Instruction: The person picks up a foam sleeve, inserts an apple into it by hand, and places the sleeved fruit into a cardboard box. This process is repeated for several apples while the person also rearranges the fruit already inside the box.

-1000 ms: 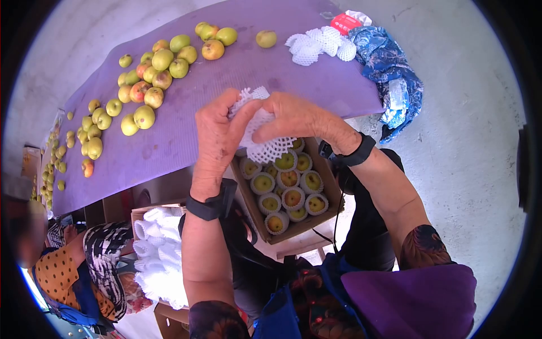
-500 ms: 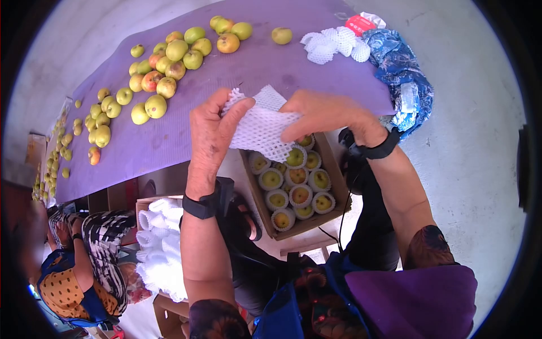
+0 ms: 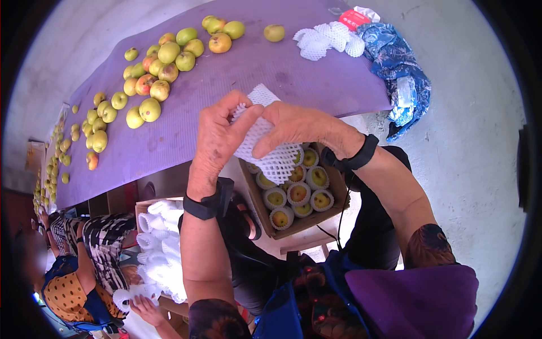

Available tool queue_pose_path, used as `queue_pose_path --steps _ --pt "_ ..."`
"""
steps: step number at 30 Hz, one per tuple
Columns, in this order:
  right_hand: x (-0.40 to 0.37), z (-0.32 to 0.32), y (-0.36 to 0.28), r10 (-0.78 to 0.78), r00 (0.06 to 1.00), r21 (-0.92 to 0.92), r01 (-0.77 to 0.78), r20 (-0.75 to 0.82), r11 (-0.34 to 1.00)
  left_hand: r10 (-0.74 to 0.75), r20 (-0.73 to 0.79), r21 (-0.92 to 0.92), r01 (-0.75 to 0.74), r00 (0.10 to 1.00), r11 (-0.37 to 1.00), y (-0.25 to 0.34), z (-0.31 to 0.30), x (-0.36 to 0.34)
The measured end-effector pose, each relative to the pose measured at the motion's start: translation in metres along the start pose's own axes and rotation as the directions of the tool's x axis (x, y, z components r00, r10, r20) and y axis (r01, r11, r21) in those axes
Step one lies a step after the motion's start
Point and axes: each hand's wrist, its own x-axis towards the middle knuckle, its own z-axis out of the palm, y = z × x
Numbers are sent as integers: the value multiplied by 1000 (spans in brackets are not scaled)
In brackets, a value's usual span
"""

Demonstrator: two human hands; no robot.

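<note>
Between my two hands is a white foam fruit net (image 3: 278, 161), stretched flat, its lower end hanging over the box. My left hand (image 3: 223, 130) pinches its upper left edge between thumb and fingers. The fingers of my right hand (image 3: 302, 124) meet the left thumb at the top of the net, and the right thumb lies across its face. Below stands a cardboard box (image 3: 344, 204) of apples (image 3: 298, 193), each sitting in a white foam net. The hands and the held net hide the box's far part.
Loose apples (image 3: 168, 52) lie on the purple-covered table (image 3: 214, 96). More foam nets (image 3: 328, 39), a red packet (image 3: 354, 18) and a blue patterned cloth (image 3: 389, 62) are at its right end. A box of white foam nets (image 3: 164, 243) stands lower left, beside a seated person (image 3: 70, 288).
My right hand has moved left, up against my left hand, and the net's lower end hangs further down. Another person's hand now shows at the lower left with a white foam net.
</note>
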Motion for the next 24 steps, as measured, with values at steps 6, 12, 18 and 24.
queue_pose_path --steps 6,12,18,24 --pt "7 15 19 -42 994 288 70 -101 955 -23 -49 28 25 999 999 -6 -4 0" --pt "22 40 33 -126 973 222 168 -194 960 -5 -48 78 9 999 997 1 1 -11" --pt "27 64 37 27 999 737 -45 36 674 -33 -118 61 41 993 997 -9 -4 -13" --pt "23 75 38 1 982 748 -145 189 648 75 -145 177 -49 987 983 -8 -5 -11"
